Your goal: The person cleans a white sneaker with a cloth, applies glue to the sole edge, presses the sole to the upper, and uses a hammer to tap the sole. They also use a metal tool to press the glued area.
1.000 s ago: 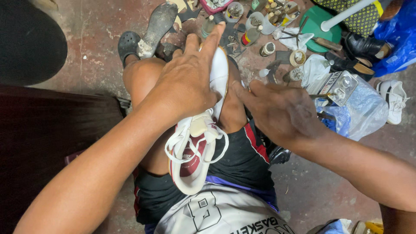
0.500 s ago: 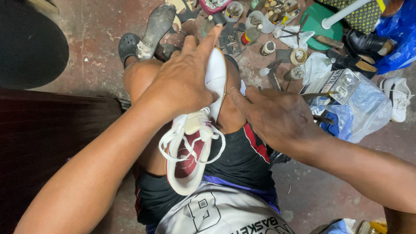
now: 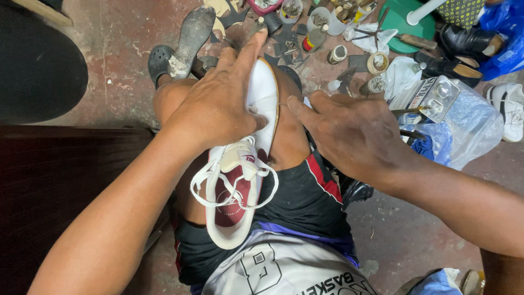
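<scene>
A white sneaker (image 3: 240, 180) with white laces and a dark red insole lies lengthwise between my knees, toe pointing away. My left hand (image 3: 221, 104) lies flat over its front part and presses it against my left knee. My right hand (image 3: 349, 131) is at the shoe's right side by the sole edge, with thumb and forefinger pinched together on something thin, too small to make out. The shoe's toe and left side are hidden under my left hand.
The worn concrete floor (image 3: 125, 43) ahead holds a grey sandal (image 3: 191, 38), small tins and bottles (image 3: 314, 38), scraps, a green lid (image 3: 404, 22), black shoes (image 3: 464, 41), a clear plastic bag (image 3: 469, 125) and a white shoe (image 3: 510, 109). A dark wooden bench (image 3: 60, 180) runs along my left.
My right hand has shifted slightly towards the shoe's side and pinched its fingers there. My left hand stays pressed on the shoe, which has barely moved.
</scene>
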